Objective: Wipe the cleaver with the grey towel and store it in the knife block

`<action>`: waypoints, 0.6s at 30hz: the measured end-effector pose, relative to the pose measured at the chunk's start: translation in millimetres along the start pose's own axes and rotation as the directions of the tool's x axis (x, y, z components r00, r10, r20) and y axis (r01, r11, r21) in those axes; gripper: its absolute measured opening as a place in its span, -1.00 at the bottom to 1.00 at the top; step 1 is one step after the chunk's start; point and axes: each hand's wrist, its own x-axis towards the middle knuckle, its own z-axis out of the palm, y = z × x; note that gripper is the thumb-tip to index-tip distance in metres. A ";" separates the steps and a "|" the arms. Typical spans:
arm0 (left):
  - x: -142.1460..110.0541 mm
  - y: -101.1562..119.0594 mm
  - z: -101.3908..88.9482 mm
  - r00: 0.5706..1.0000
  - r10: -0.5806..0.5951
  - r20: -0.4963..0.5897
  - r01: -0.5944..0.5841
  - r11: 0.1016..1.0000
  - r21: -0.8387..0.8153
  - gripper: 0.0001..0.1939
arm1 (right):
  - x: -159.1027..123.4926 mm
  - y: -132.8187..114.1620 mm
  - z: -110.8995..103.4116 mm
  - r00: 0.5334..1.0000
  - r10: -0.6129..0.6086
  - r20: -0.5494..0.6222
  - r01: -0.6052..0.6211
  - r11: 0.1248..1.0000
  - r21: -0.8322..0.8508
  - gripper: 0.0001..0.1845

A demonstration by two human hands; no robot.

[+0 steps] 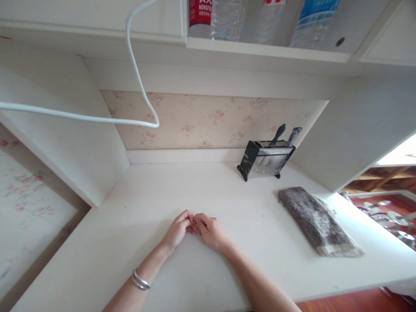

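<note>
Above the white countertop (182,186), my left hand (178,229) and my right hand (211,230) meet at the fingertips. The fingers of both are curled and pressed together. Whatever lies between them, if anything, is too small or hidden to name. Two silver bangles (140,280) circle my left wrist. To the right of my hands, a folded grey-brown cloth (316,221) lies on the counter. Farther back stands a black knife block (268,160) with a black handle (278,133) and a second handle (294,135) sticking up from it.
A white cable (138,78) hangs in front of the cabinet at upper left. Overhead, a shelf (266,50) carries several plastic bottles (227,19). White side panels (360,112) enclose the counter. Beyond its right edge, metal objects (394,219) sit low near a reddish floor.
</note>
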 end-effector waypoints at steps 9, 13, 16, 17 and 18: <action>0.5 -0.8 -0.9 1.000 0.008 0.013 -0.008 1.000 -0.003 -0.98 | -0.4 -1.1 -0.8 1.000 0.000 0.008 0.000 1.000 0.014 -0.69; 2.2 -3.2 -1.5 1.000 0.008 0.008 -0.008 1.000 0.000 -0.98 | 0.0 0.1 -0.2 1.000 -0.002 0.015 0.002 1.000 0.020 -0.70; 2.6 -4.3 -1.8 1.000 0.009 0.001 -0.009 1.000 0.002 -0.98 | 0.0 -0.1 -0.3 1.000 0.004 0.018 -0.004 1.000 0.020 -0.70; 2.6 -4.5 -1.9 1.000 0.009 0.000 -0.009 1.000 0.002 -0.98 | -0.1 -0.5 -0.5 1.000 0.005 0.020 -0.006 1.000 0.021 -0.70; 2.5 -4.6 -2.1 1.000 0.008 -0.001 -0.008 1.000 0.002 -0.99 | -0.2 -1.0 -0.8 1.000 0.007 0.022 -0.007 1.000 0.022 -0.70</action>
